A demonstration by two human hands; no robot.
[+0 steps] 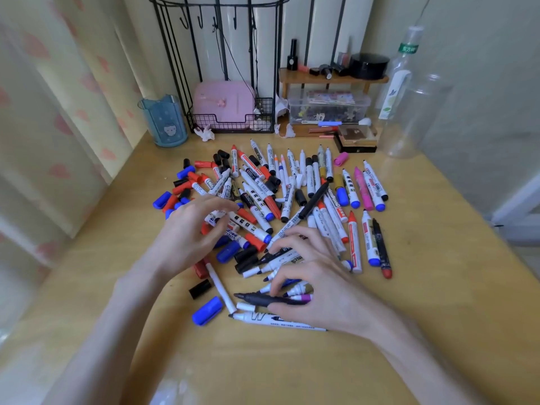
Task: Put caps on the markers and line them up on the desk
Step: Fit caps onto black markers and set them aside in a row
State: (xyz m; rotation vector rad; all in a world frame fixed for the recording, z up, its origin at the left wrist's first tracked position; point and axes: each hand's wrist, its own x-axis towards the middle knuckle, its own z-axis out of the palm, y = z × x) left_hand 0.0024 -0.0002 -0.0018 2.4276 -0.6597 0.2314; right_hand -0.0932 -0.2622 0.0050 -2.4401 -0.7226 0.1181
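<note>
Both grips in the marker mess, nothing lined up yet

The markers (274,200) and loose caps (207,311) are one big heap mid-desk (438,287), spilling toward the near edge. My left grip (187,232) hangs over the heap's left side, fingers spread and loosely bent, holding nothing. My right grip (315,276) is clawed over the near side, thumb on an uncapped black marker (254,298). Honestly can't tell if it's actually pinched.

blue cup (163,121), pink case (223,100) in wire rack (230,124), wooden shelf (321,78), clear bottle (394,89)
</note>
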